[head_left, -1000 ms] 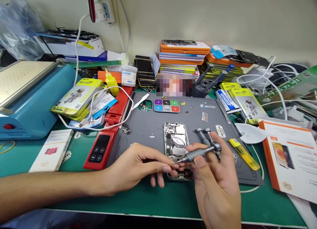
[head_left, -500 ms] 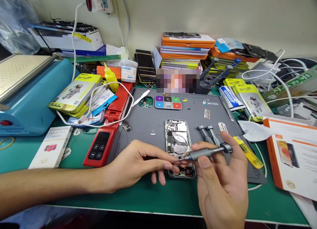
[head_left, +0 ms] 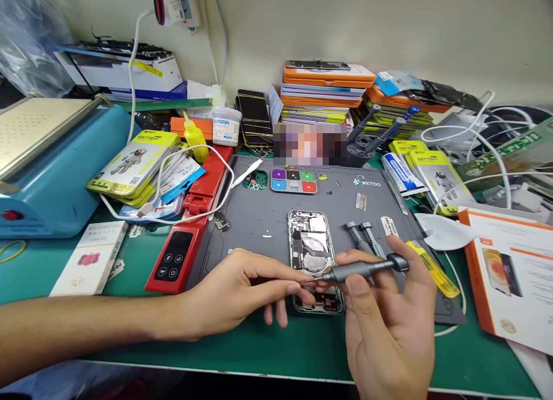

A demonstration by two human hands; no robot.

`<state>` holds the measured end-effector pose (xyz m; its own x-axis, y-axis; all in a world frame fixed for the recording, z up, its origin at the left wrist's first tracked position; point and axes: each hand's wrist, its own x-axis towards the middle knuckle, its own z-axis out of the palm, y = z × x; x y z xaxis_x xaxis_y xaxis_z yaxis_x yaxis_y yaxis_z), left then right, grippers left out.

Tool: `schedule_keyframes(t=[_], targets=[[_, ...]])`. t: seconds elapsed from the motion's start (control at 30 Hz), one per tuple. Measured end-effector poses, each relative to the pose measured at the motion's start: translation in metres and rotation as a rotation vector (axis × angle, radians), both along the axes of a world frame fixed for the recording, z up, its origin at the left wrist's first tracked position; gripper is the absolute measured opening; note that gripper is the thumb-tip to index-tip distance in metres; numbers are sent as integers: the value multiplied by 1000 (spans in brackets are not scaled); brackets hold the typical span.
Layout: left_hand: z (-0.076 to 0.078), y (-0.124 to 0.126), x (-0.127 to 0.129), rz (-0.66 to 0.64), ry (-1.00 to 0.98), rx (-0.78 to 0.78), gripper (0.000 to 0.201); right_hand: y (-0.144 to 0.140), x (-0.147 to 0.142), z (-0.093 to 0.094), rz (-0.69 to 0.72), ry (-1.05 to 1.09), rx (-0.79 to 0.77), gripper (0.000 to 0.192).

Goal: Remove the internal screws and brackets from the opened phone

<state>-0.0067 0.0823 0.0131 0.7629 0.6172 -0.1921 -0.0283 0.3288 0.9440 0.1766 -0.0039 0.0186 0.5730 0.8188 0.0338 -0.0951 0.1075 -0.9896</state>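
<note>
My right hand (head_left: 389, 313) is wrapped round a grey precision screwdriver (head_left: 352, 271), its shaft pointing left. The cap end rests near my raised index finger. My left hand (head_left: 254, 285) is closed, thumb and forefinger pinched together at the screwdriver's tip. Whatever lies between those fingertips is hidden or too small to name. Directly beneath both hands is an opened phone (head_left: 311, 230) with its internal parts exposed, lying upright on the grey work mat (head_left: 250, 215). My fingers cover part of its lower half. Two more screwdrivers (head_left: 360, 236) lie on the mat right of the phone.
A coloured magnetic screw tray (head_left: 294, 181) sits behind the phone. To the left are a red device (head_left: 175, 259), a white cable and battery packs (head_left: 133, 161). A phone box (head_left: 503, 267) and yellow blade packet (head_left: 434, 270) lie right. Stacked orange boxes (head_left: 326, 76) stand behind.
The camera view has shifted very slightly. Both hands keep nearly the same pose, with the screwdriver's tip still at my left fingertips.
</note>
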Motion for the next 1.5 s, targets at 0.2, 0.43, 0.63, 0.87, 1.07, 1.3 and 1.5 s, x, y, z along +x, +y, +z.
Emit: schedule_keyframes(t=[0.2, 0.43, 0.63, 0.87, 1.07, 1.3, 1.5], targets=[[-1, 0, 0, 0, -4, -29, 21, 0, 0, -2, -20, -47, 31, 53], [2, 1, 0, -18, 28, -24, 22, 1, 0, 2, -15, 18, -3, 52], [1, 1, -1, -34, 37, 4, 22, 1, 2, 3, 19, 77, 17, 50], [1, 1, -2, -46, 32, 21, 22, 2, 2, 4, 30, 104, 7, 54], [4, 1, -2, -67, 31, 36, 24, 2, 4, 3, 39, 118, -5, 56], [5, 2, -2, -77, 33, 13, 24, 1, 4, 2, 60, 122, -11, 57], [5, 2, -3, -75, 8, -31, 24, 2, 5, 1, 58, 141, 0, 55]])
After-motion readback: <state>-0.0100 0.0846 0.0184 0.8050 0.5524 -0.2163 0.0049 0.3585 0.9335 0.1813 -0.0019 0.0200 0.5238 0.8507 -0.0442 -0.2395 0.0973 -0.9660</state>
